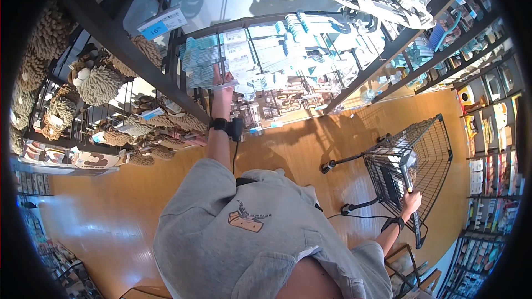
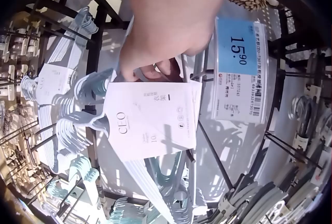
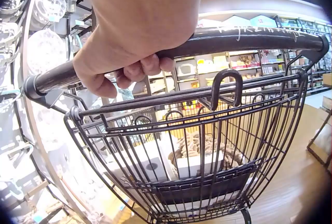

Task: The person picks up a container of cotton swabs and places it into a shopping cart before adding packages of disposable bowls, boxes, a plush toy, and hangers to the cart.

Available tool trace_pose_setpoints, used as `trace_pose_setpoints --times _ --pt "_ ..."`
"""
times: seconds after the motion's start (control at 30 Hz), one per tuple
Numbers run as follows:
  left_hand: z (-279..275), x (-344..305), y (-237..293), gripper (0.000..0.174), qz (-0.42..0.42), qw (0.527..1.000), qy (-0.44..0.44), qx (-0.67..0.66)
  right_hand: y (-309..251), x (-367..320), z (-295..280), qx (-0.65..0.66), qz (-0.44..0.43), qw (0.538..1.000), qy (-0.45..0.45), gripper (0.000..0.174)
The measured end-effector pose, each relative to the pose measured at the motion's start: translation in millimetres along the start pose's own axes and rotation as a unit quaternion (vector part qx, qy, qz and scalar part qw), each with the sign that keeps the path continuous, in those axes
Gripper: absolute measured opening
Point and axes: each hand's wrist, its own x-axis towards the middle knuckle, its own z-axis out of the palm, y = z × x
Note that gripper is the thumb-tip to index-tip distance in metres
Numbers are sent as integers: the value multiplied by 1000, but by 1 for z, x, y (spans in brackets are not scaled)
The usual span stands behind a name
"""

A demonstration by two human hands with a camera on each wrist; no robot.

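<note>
My left hand (image 1: 223,97) reaches into a rack of clothes hangers. In the left wrist view, curled fingers of the left hand (image 2: 161,32) grip a pack of white hangers (image 2: 148,182) at the edge of its white card label (image 2: 150,117); part of the grip is hidden behind the card. Teal hangers (image 2: 168,169) show behind that pack. My right hand (image 3: 137,32) curls round the dark handle (image 3: 249,40) of a black wire shopping cart (image 1: 438,149). A white box (image 3: 150,164) and a beige knobbly item (image 3: 197,143) lie in the cart.
A price tag (image 2: 241,71) hangs beside the left hand. Knobbly beige goods (image 1: 100,86) fill the shelves at left. Thicker hangers (image 1: 377,0) hang higher up. Stocked shelves (image 1: 490,177) stand beyond the cart, which rests on the wooden floor (image 1: 266,155).
</note>
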Motion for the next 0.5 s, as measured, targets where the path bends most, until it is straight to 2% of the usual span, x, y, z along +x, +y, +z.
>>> trace_pose_setpoints --times 0.03,0.1,0.13,0.2,0.23,0.3,0.4,0.5 --pt "-2 4 2 27 -1 1000 -1 0 1 0 1 0 1 1000 0 43" --pt "-10 14 6 41 -18 998 51 32 1 1 1 -12 11 1000 -20 43" --pt "-15 16 6 41 -19 998 51 32 1 2 0 -7 16 1000 -26 42" --pt "-9 14 12 41 -1 997 -19 71 0 1 1 -13 3 1000 2 36" --pt "-8 14 13 41 -1 997 -19 71 0 1 1 -18 -10 999 30 29" --pt "-19 27 12 41 18 988 106 113 -3 1 -1 -11 -7 1000 26 29" --pt "-35 37 14 40 -26 991 99 84 -4 1 -3 -8 0 1000 13 29" --pt "-40 41 11 42 -24 991 111 73 -5 2 -5 -11 8 1000 1 28"
